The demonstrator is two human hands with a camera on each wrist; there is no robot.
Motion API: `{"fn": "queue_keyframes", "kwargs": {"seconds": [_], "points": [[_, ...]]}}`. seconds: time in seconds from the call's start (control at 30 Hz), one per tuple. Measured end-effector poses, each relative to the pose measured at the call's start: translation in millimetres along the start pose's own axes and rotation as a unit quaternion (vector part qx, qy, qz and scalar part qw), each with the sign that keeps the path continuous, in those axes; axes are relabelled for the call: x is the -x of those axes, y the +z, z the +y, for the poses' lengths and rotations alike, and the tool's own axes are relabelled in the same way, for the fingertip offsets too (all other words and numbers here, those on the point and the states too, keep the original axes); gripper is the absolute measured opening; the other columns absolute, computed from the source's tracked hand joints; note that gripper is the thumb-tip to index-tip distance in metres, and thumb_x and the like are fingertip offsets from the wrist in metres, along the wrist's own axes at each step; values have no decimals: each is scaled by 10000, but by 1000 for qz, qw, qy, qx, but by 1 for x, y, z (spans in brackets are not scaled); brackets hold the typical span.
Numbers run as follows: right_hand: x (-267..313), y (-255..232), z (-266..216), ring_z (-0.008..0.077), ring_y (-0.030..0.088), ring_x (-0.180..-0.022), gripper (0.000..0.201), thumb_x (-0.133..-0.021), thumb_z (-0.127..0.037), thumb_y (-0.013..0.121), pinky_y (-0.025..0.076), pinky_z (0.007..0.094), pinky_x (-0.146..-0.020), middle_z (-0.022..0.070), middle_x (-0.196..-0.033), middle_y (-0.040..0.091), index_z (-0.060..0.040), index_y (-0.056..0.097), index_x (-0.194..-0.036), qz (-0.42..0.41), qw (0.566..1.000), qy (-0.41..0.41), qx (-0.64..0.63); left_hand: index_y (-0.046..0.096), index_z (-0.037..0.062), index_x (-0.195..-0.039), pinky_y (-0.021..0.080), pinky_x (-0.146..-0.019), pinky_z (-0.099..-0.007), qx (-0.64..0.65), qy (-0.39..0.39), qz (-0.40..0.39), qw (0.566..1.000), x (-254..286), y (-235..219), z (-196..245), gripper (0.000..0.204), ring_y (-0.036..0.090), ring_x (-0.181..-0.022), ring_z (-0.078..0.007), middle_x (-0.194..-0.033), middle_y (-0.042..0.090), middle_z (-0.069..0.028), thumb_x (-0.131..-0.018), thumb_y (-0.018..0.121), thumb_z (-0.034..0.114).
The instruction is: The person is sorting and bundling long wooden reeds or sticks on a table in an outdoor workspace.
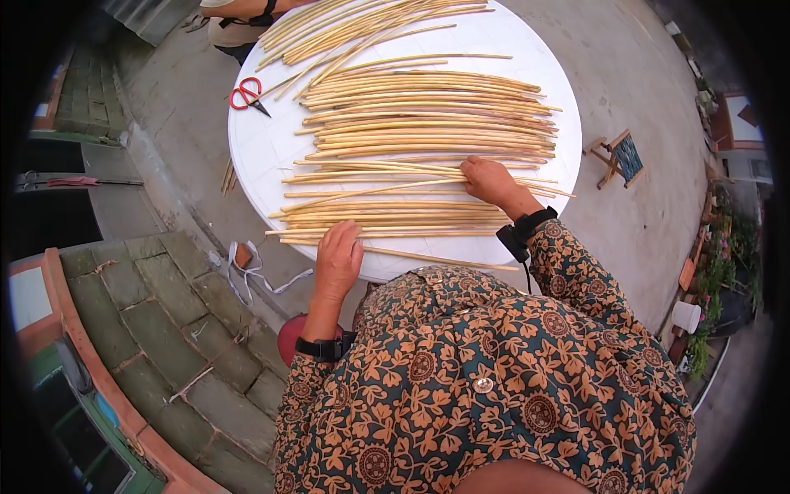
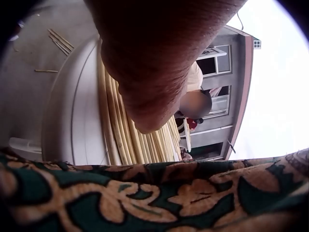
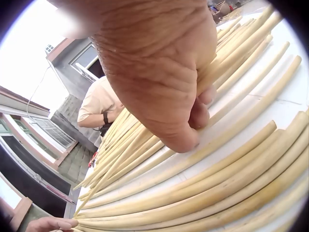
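Long, thin, pale yellow sticks lie side by side across a white round table. My right hand reaches over the middle of the rows, towards their right part. Its fingers curl round a few of the sticks in the right wrist view, with thumb and fingertips close over the tabletop. Low on the near side, my left hand is over the left part of the nearest sticks. In the right wrist view its thumb and finger pinch stick ends at the bottom left. The left wrist view hides its fingertips behind the forearm.
Red-handled scissors lie at the table's left edge. Another person is at the far side, by a further heap of sticks. A folding stool stands on the ground to the right. Some sticks are on the ground at left.
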State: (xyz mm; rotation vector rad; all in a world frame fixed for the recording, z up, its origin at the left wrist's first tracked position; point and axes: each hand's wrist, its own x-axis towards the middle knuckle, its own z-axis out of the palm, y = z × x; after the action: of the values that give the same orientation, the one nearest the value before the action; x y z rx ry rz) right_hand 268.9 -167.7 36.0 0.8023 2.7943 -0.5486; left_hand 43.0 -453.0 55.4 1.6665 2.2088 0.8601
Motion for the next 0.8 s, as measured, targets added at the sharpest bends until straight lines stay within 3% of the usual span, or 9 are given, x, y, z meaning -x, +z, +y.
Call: {"fn": "queue_keyframes", "kwargs": {"seconds": [0.07,0.2,0.27,0.37,0.47,0.57,0.67,0.77,0.8], "points": [[-7,-7,-1,333,605,-908,150,-759,-96,576,512,425,-753,123,-929,607,-58,581,-903,-12,999,8,37,600,59,-1088,408,-948,-412,6,1,7,1000,-5,-2,-2,308,525,-1109,-302,-1150,589,-113,-780,626,51],[1,-46,-16,316,604,-913,135,-742,-72,560,505,433,-766,119,-887,641,-57,586,-873,7,1000,10,21,591,38,-1122,400,-962,-413,-71,-11,125,990,-20,-28,-3,329,524,-1103,-308,-1146,591,-128,-794,618,41],[1,-48,-11,312,602,-939,179,-756,-77,553,495,434,-781,119,-920,652,-62,597,-930,53,997,-46,12,576,14,-1146,397,-968,-421,-107,-16,181,978,-33,-47,-3,353,515,-1113,-323,-1172,581,-142,-795,616,23],[1,-73,-22,322,616,-904,186,-818,-145,577,494,439,-764,123,-931,655,-77,590,-991,33,999,-31,1,532,24,-1219,369,-1001,-434,-139,59,234,960,-54,-67,5,450,474,-1177,-322,-1236,545,-135,-791,661,74],[-5,-100,-39,335,624,-846,203,-838,-211,607,494,448,-734,132,-928,651,-87,570,-994,17,999,-31,-6,492,35,-1272,342,-1030,-441,-139,111,201,963,-78,-85,25,553,452,-1215,-310,-1273,519,-125,-770,704,128],[-6,-138,-77,327,627,-811,175,-846,-216,612,500,431,-682,115,-867,641,-91,550,-952,43,995,-85,22,464,55,-1313,300,-1062,-451,-143,139,76,977,-102,-98,44,638,413,-1263,-302,-1299,498,-125,-743,731,161],[6,-170,-107,289,635,-768,119,-839,-198,611,514,395,-651,82,-794,624,-97,570,-887,85,986,-143,20,493,81,-1255,408,-964,-439,-194,168,-11,966,-108,-111,66,540,512,-1151,-305,-1182,565,-134,-757,694,134],[2,-212,-122,263,634,-742,158,-790,-174,658,504,383,-622,53,-786,617,-113,591,-919,116,977,-168,61,538,79,-1023,499,-769,-428,-144,22,-138,980,-125,-135,67,233,613,-912,-300,-917,615,-120,-801,602,107],[-1,-221,-124,236,627,-775,161,-785,-166,663,494,382,-706,32,-770,605,-126,594,-925,109,980,-152,74,525,74,-983,501,-716,-428,-137,48,-101,984,-132,-142,70,185,615,-854,-307,-872,609,-121,-807,578,95]]}}
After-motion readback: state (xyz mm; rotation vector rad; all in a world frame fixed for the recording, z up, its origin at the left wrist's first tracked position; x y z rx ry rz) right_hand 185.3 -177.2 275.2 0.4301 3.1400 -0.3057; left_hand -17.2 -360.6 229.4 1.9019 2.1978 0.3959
